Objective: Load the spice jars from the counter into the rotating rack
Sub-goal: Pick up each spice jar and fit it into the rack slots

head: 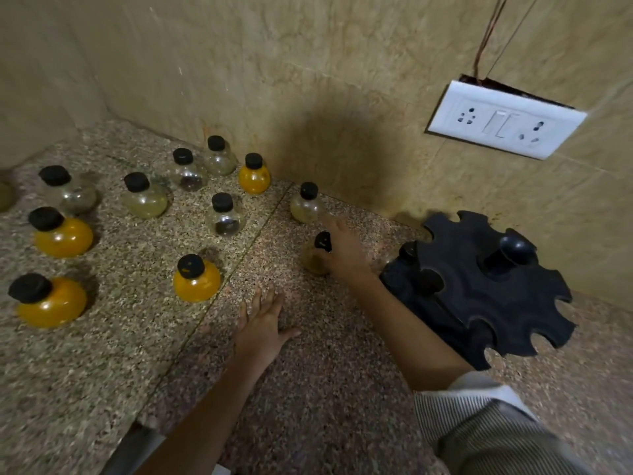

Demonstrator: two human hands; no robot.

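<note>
Head view. Landmark: the black rotating rack (486,289), standing on the speckled stone counter (308,389) against the tiled wall (308,63).

Rack: notched top disc with a central knob. Two black caps show in the slots on its left side; the jars beneath them are not clear.

Right hand (342,252): just left of the rack, fingers spread and extended, laid against a pale-filled jar (317,257) with a black cap. Motion blur here; cannot tell whether the fingers have closed round it. A striped sleeve (479,423) is pushed up on this arm.

Left hand (262,320): nearer the camera and left of the rack, palm down, fingers straight and together, thumb out. It holds nothing; it lies flat on or just over the counter.

Jars left of the rack, all upright on the counter, all black-capped:
- a pale jar (306,205) near the wall, just beyond the right hand's fingertips;
- an orange jar (196,279) just left of the left hand;
- an orange jar by the wall (254,176);
- a clear jar with dark contents (225,216), between those two;
- three more clear or pale jars (186,171) further left, near the wall;
- furthest from the rack, two orange jars (61,234) and one clear one.

A white socket plate (503,120) sits on the wall above the rack.
</note>
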